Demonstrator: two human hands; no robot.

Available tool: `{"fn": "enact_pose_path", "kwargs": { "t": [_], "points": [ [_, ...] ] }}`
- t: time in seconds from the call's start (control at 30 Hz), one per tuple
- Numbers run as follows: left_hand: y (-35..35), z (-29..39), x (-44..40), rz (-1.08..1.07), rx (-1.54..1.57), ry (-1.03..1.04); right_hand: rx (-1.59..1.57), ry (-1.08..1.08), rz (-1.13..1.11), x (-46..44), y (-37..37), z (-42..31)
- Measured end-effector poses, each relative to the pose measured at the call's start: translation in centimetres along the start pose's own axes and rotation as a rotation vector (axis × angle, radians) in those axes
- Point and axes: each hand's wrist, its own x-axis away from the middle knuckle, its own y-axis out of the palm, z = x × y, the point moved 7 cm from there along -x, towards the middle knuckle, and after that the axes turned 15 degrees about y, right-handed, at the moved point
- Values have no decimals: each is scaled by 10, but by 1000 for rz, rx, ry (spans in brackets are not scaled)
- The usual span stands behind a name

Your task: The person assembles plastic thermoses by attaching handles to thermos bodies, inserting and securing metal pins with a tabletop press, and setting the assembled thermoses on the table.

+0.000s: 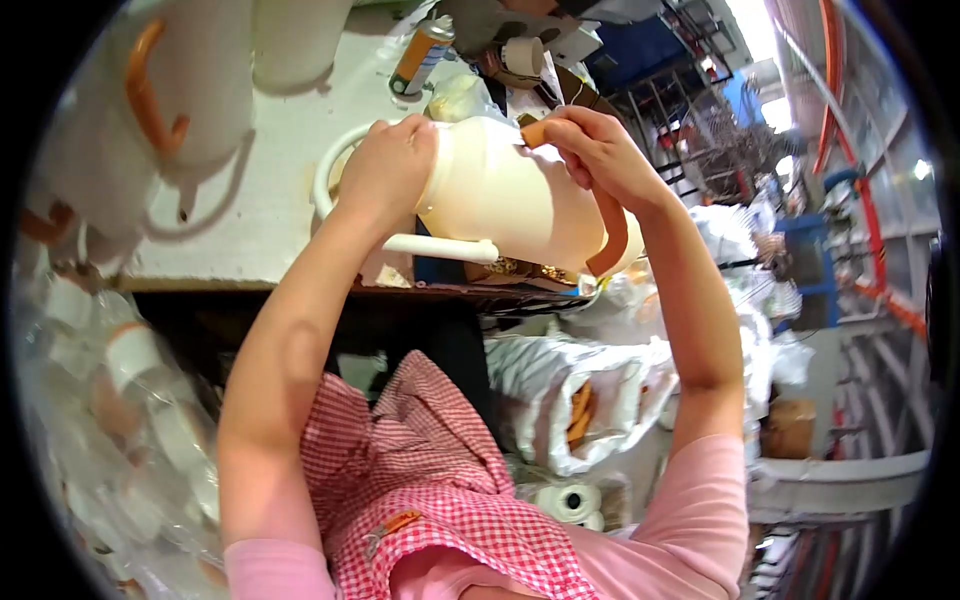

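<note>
A cream plastic jug [505,195] lies on its side along the table's front edge, with a white loop handle [440,247] around its left end. My left hand [388,168] is closed over the jug's left end, its fingertips partly hidden. In my right hand [605,155] is an orange-brown curved handle [612,232], pinched near its upper end. That handle lies along the jug's right part. Whether it is fastened there I cannot tell.
Large white jugs [205,75], some with orange handles, stand at the table's left. A spray can [422,58] and a plastic bag [462,97] are behind the jug. Bagged white parts [150,430] lie lower left; a white sack [560,390] sits below the table.
</note>
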Motion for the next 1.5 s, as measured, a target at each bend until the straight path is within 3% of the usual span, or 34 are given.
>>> {"fn": "enact_pose_path", "kwargs": {
  "t": [0.07, 0.83, 0.93, 1.27, 1.33, 1.5],
  "points": [
    [3, -1, -3, 8, -59, 75, -193, 41, -33, -5, -3, 11],
    [3, -5, -4, -69, -58, -6, -222, -10, -18, -8, -4, 12],
    [4, -5, -3, -64, -61, 20, -111, -13, 74, -5, -9, 6],
    [5, -5, -2, -62, -13, -2, -27, 43, -75, -12, -8, 9],
    [5, -8, -4, -61, -2, -6, -173, 65, -100, -14, -7, 17],
    [7, -8, -5, -37, -29, 8, -173, 38, -98, -12, -8, 18]
  ]
}}
